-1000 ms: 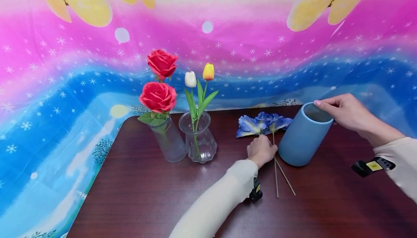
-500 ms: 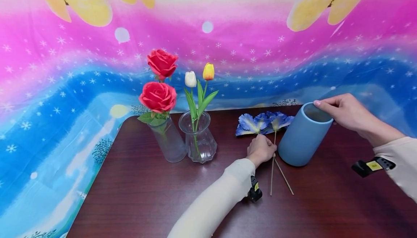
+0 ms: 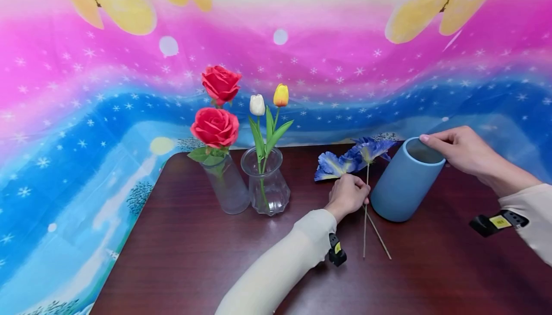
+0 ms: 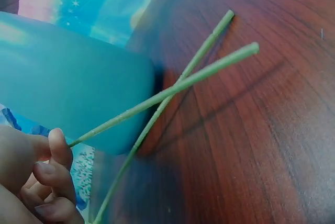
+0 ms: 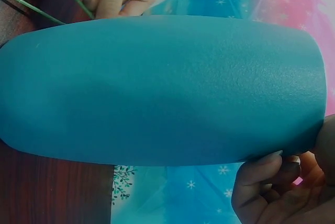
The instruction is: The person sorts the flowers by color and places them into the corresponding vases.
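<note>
My left hand (image 3: 348, 194) pinches the thin stem (image 4: 128, 113) of a blue artificial flower (image 3: 373, 150). This flower's head is raised above the back of the table, and its stem's lower end casts a shadow on the wood. A second blue flower (image 3: 331, 165) lies to its left, its stem (image 4: 137, 145) crossing beneath the held one. To the right stands a blue vase (image 3: 401, 185) with a wide mouth. My right hand (image 3: 463, 149) grips the vase's rim, thumb on top at the mouth and curled fingers against its outside in the right wrist view (image 5: 275, 187).
On the left, a frosted glass vase (image 3: 230, 192) holds two red roses (image 3: 214, 128). Beside it a clear glass vase (image 3: 276, 197) holds a white tulip (image 3: 257, 105) and a yellow tulip (image 3: 281, 95). A printed cloth (image 3: 327, 75) hangs behind the dark wooden table (image 3: 181, 257).
The held blue flower's head has risen, and its stem has shifted against the other one. The right hand keeps its grip on the vase. The head view has shifted slightly.
</note>
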Available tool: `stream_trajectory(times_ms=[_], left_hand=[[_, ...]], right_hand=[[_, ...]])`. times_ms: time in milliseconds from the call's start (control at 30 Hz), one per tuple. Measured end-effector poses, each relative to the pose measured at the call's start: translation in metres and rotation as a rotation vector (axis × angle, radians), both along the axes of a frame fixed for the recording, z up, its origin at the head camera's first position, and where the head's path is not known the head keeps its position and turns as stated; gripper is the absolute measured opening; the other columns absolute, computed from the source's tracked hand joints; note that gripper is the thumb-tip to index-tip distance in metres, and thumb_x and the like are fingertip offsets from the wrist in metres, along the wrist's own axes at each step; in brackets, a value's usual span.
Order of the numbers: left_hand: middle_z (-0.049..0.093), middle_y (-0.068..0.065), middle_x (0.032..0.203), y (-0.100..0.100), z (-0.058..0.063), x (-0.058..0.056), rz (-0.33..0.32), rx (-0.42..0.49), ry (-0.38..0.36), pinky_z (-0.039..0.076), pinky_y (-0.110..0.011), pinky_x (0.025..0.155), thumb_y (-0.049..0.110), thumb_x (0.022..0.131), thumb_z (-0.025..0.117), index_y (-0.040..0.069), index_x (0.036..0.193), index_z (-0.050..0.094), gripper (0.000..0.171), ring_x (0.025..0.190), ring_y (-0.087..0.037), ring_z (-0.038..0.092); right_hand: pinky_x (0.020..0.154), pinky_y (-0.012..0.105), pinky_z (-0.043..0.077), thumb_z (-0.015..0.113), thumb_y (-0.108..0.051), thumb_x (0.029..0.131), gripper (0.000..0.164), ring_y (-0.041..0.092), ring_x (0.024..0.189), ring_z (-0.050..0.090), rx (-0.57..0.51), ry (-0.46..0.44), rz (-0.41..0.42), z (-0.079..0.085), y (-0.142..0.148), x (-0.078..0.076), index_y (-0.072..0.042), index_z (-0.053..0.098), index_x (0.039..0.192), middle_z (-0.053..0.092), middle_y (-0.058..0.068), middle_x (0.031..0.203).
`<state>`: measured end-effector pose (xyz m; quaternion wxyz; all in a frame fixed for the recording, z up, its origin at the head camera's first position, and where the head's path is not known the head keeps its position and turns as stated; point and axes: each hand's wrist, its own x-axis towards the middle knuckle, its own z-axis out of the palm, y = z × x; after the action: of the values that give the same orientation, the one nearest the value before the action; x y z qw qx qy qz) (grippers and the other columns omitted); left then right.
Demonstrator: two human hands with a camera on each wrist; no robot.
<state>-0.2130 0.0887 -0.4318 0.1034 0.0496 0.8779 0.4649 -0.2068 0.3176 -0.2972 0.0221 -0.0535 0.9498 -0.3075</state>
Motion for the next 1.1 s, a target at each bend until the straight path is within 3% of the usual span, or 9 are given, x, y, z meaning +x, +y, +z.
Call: stream_trajectory(times_ms=[267, 533, 800, 1000, 1100], left_hand=[[0.067, 0.011, 0.058, -0.009, 0.011, 0.006, -0.046, 0.088, 0.043, 0.040, -0.024, 0.053, 0.026, 0.100, 0.062, 0.019, 0.095, 0.076, 0.016, 0.051, -0.010, 0.056], [0.066, 0.012, 0.057, -0.016, 0.024, 0.008, -0.070, 0.171, 0.078, 0.028, -0.024, 0.040, 0.027, 0.101, 0.062, 0.020, 0.093, 0.071, 0.014, 0.040, -0.011, 0.043], [0.067, 0.010, 0.061, -0.024, 0.039, 0.010, -0.071, 0.195, 0.147, 0.033, -0.023, 0.044, 0.029, 0.100, 0.064, 0.021, 0.087, 0.071, 0.017, 0.045, -0.008, 0.047], [0.073, 0.002, 0.069, -0.032, 0.048, 0.011, -0.064, 0.233, 0.217, 0.035, -0.021, 0.046, 0.028, 0.101, 0.064, 0.018, 0.087, 0.071, 0.018, 0.049, -0.006, 0.049], [0.072, 0.005, 0.068, -0.036, 0.052, 0.012, -0.057, 0.239, 0.273, 0.038, -0.021, 0.049, 0.028, 0.101, 0.063, 0.017, 0.089, 0.072, 0.019, 0.054, -0.003, 0.053]], right_hand=[[0.057, 0.030, 0.044, 0.046, -0.037, 0.108, 0.054, 0.013, 0.065, 0.051, -0.008, -0.004, 0.002, -0.001, 0.000, 0.000, 0.007, 0.058, 0.135, 0.054, -0.004, 0.074], [0.059, 0.030, 0.048, 0.047, -0.036, 0.107, 0.052, 0.007, 0.069, 0.053, -0.016, -0.004, 0.008, -0.001, 0.002, 0.000, 0.007, 0.059, 0.134, 0.054, -0.026, 0.095], [0.060, 0.029, 0.048, 0.047, -0.037, 0.107, 0.053, 0.007, 0.070, 0.053, -0.023, -0.019, 0.009, 0.000, 0.003, -0.001, 0.007, 0.057, 0.136, 0.052, -0.033, 0.089], [0.060, 0.029, 0.049, 0.047, -0.037, 0.107, 0.053, 0.006, 0.071, 0.054, -0.020, -0.021, 0.009, 0.000, 0.003, 0.000, 0.007, 0.057, 0.136, 0.058, -0.024, 0.096], [0.060, 0.029, 0.050, 0.048, -0.036, 0.107, 0.052, 0.004, 0.072, 0.054, -0.017, -0.009, 0.009, 0.000, 0.003, 0.000, 0.007, 0.058, 0.135, 0.059, -0.018, 0.105]])
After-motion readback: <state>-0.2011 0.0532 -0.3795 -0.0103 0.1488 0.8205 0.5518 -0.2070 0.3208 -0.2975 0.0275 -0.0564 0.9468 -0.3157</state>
